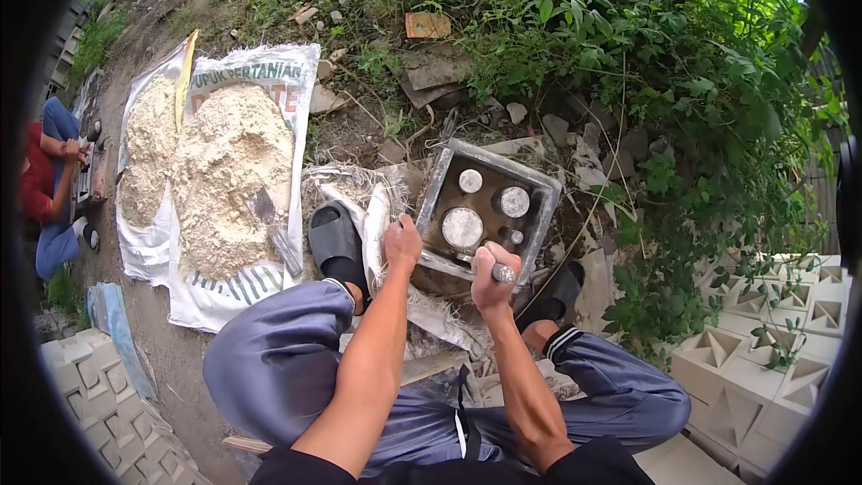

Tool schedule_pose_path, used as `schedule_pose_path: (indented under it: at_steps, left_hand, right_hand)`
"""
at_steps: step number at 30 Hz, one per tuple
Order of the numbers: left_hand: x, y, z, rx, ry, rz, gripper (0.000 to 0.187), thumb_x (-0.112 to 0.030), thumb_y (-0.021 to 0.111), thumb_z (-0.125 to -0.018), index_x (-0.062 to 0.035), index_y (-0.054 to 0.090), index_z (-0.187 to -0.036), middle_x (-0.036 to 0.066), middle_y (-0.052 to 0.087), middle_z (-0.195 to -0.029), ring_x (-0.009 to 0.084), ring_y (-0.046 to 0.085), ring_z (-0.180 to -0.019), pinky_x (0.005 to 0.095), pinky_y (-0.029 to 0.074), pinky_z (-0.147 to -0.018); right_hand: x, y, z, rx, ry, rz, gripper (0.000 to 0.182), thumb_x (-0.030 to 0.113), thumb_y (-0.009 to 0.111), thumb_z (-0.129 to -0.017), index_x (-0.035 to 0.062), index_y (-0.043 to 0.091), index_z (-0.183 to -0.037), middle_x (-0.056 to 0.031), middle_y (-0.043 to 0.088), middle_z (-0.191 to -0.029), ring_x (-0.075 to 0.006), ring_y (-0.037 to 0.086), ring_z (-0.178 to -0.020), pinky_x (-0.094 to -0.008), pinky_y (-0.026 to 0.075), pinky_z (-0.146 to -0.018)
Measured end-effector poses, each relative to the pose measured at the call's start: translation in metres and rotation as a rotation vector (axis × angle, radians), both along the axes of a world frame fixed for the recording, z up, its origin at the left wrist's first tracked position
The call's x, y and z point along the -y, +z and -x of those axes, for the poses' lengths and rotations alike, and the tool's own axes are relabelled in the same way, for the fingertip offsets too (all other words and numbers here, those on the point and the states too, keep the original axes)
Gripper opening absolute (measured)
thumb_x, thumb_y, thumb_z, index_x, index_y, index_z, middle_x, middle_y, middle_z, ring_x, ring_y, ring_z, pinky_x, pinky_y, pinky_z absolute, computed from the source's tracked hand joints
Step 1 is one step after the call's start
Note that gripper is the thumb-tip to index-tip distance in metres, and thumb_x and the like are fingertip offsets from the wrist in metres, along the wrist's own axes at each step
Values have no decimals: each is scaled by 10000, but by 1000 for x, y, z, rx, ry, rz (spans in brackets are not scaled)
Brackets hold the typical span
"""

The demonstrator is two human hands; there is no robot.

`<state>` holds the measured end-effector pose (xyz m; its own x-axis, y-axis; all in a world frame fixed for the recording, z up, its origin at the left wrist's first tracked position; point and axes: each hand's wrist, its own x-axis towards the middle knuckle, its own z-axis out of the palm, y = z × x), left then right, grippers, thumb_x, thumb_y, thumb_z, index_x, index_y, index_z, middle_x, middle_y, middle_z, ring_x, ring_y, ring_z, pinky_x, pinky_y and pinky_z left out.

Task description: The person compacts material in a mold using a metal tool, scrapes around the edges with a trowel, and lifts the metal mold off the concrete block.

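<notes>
A square grey mould box (pixel 549 216) sits on the ground between my feet, with several round, pale-topped pegs (pixel 462 227) of different sizes standing in it. My right hand (pixel 495 277) is wrapped round a short, dusty rod (pixel 505 273) at the box's near side. The rod's rounded end sticks out of the fist; its other end is hidden. At the box's left side is my left hand (pixel 401 244), fingers curled beside a crumpled white sack (pixel 377 216). Whatever those fingers grip, if anything, I cannot make out.
To the left, pale powder (pixel 235 153) is heaped on opened sacks (pixel 305 72), with a trowel (pixel 285 247) in it. Another person (pixel 54 171) sits at far left. Patterned pale blocks (pixel 736 386) are stacked at right and lower left. Plants (pixel 664 99) crowd the upper right.
</notes>
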<state>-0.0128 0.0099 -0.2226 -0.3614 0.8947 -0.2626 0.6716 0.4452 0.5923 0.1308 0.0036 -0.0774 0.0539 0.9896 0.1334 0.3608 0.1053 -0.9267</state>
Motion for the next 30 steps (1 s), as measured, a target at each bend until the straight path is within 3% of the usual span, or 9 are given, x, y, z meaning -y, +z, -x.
schedule_pose_path:
  at_steps: [4,7,12,16,17,18,24,27,30]
  left_hand:
    - [-2,0,2,-116,1,-5,278,-166,373,-898,40,552,-953,296,612,-856,470,586,-801,521,457,-756]
    - [-7,16,4,229,215,96,522,-337,298,-916,56,627,-819,332,601,-893,484,564,-885,525,414,-829]
    - [-13,23,-1,235,337,147,547,-362,299,-906,66,639,-897,327,600,-921,484,564,-904,518,406,-859]
    - [-4,-5,3,186,225,75,540,-351,294,-907,68,633,-889,328,598,-926,489,557,-909,520,402,-860]
    - [1,-2,1,187,220,80,540,-351,294,-907,68,633,-889,328,598,-926,489,557,-909,520,402,-860]
    - [-1,3,0,183,205,70,529,-338,286,-909,67,625,-875,326,598,-921,489,553,-906,522,399,-858]
    - [-10,18,2,256,272,146,508,-316,263,-913,44,618,-862,318,589,-982,483,533,-952,517,381,-887]
    - [-10,19,4,280,247,110,538,-340,266,-918,62,621,-883,322,587,-988,480,530,-970,510,381,-893]
    - [-12,-2,4,292,297,125,543,-359,262,-923,34,636,-934,299,603,-981,473,533,-978,504,382,-898]
  right_hand:
    - [8,51,12,-261,-106,-18,349,83,436,-836,46,313,-511,0,351,-445,-77,329,-392,-259,252,-387]
    - [16,-21,5,-63,-33,-204,356,96,430,-846,62,290,-521,10,335,-447,-73,314,-387,-257,230,-384]
    - [-7,4,14,-238,-120,77,301,71,471,-803,29,358,-527,-42,368,-433,-133,362,-370,-327,278,-402]
    - [19,21,18,-265,-109,-156,294,109,479,-810,12,432,-537,-44,447,-448,-139,431,-373,-294,331,-397]
    - [23,-17,10,-112,-6,-170,341,131,433,-843,47,333,-528,-14,348,-431,-86,322,-376,-271,259,-381]
    - [22,-16,19,-159,-16,-218,244,87,496,-788,21,450,-557,-83,426,-460,-221,426,-377,-326,336,-413]
    - [8,44,29,-165,4,8,281,74,503,-799,15,397,-545,-69,356,-449,-160,397,-358,-318,309,-408]
    - [19,21,31,-215,-71,-91,300,208,499,-794,20,493,-560,-53,396,-431,-177,437,-362,-314,348,-419]
    - [9,-23,28,-113,27,-31,248,97,476,-782,21,445,-547,-63,386,-437,-197,423,-366,-319,333,-413]
